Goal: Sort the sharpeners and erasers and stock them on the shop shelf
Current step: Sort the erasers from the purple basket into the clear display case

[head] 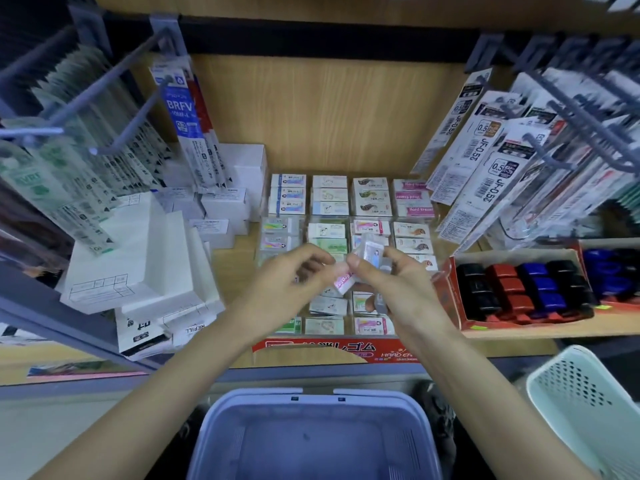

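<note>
- Both hands hover over the near half of the eraser tray [311, 346]. The left hand [294, 275] has its fingers curled, pinching one end of a pink-labelled eraser [343, 281]. The right hand [398, 282] pinches a small clear-wrapped eraser [373, 250] between thumb and forefinger, just above the pink one.
- Far left of the tray, thin refill packs [86, 150] in glossy sleeves hang from grey pegs, and a blue BRFV pack [183, 112] hangs nearest the tray.
- Just left of the tray, plain white cardboard boxes [145, 258] are stacked and leaning, their corners close to the left forearm.
- The tray is a shallow carton with a red printed front wall. It holds four columns of small rectangular erasers in paper sleeves, packed edge to edge.
- Right of the tray, and beside it, a red carton [446, 292] holds blocky black, red and blue sharpeners [540, 285] in rows.
- Above that carton, long JF-0.5 refill packs [485, 157] hang at a slant, overhanging the tray's right rear corner.
- Tray and cartons stand on a light wood-grain shelf [235, 258]; a strip of bare wood shows between the tray and the white boxes.
- Below the tray's front, a smooth blue plastic basket [221, 420] sits between the forearms; to its right is a white perforated basket [581, 393].
</note>
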`<state>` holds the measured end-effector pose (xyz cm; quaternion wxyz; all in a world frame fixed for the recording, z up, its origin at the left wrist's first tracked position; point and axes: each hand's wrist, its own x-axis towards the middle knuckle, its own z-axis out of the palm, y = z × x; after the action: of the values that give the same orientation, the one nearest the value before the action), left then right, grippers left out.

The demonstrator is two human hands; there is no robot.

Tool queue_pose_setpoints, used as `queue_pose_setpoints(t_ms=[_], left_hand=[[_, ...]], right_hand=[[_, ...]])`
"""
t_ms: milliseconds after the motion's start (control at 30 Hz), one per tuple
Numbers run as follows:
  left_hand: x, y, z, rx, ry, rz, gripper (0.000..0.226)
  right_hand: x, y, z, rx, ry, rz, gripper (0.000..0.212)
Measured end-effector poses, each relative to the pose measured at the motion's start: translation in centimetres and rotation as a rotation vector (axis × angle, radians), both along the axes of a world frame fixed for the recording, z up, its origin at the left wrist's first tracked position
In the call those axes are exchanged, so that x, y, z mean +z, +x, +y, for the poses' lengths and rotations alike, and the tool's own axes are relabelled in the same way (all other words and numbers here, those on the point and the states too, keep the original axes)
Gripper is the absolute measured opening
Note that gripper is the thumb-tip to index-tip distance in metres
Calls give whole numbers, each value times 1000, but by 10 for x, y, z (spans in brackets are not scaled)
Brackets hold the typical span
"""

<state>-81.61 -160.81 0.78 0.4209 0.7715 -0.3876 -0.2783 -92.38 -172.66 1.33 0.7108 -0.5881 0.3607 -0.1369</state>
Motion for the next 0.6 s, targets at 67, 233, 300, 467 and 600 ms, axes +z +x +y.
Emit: queue_pose_setpoints(t_ms=[67, 233, 300, 467, 600], left_hand=[[-1, -10, 4, 18, 42, 96, 38], [-9, -14, 17, 258, -44, 406, 13], [-11, -10, 25, 330, -34, 501, 14], [-2, 20, 49, 550, -129, 487, 14], [-3, 27, 58, 598, -171, 537, 11]], right_hand=[[0, -1, 3, -3, -58, 27, 10], [-4, -2, 13, 87, -158, 35, 21], [-8, 0, 19, 85, -173, 41, 18], [-17, 7, 19, 15, -95, 123, 29], [-23, 5, 29, 122, -187, 96, 39]])
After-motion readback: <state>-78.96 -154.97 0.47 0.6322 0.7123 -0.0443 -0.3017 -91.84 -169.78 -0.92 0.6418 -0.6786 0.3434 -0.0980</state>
